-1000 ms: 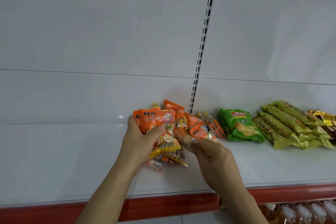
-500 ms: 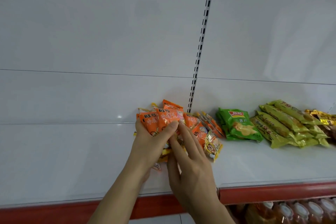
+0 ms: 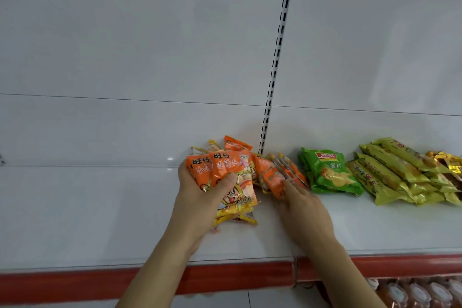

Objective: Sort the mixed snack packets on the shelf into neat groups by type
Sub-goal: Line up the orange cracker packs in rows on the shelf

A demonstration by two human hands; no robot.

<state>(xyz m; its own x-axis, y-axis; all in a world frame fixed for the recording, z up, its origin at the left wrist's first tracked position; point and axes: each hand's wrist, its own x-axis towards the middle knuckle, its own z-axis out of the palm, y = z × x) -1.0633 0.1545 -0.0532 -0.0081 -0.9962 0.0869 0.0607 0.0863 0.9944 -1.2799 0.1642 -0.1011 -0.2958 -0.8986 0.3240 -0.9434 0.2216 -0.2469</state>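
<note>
Left hand [image 3: 200, 197] grips a fanned stack of orange packets [image 3: 230, 172] above the shelf [image 3: 100, 207]. Right hand [image 3: 303, 210] fingers reach loose orange packets [image 3: 272, 177]; grip unclear. Green packets [image 3: 330, 172] lie right.

Orange snack packets [image 3: 231, 170] with white characters and a cartoon face on a yellow lower band: several fanned together, upright to slightly tilted, near the shelf's back wall, with more of the same type lying flat beneath. Further orange packets [image 3: 273, 177] lean just to their right, edges overlapping; count unclear, possibly four or five. Green chip packets [image 3: 330, 172] lie stacked flat, just beside those. Long yellow-green bar packets [image 3: 395, 172] lie side by side diagonally, overlapping. Gold-wrapped packets [image 3: 450, 161] sit at the far right, partly cut off.
</note>
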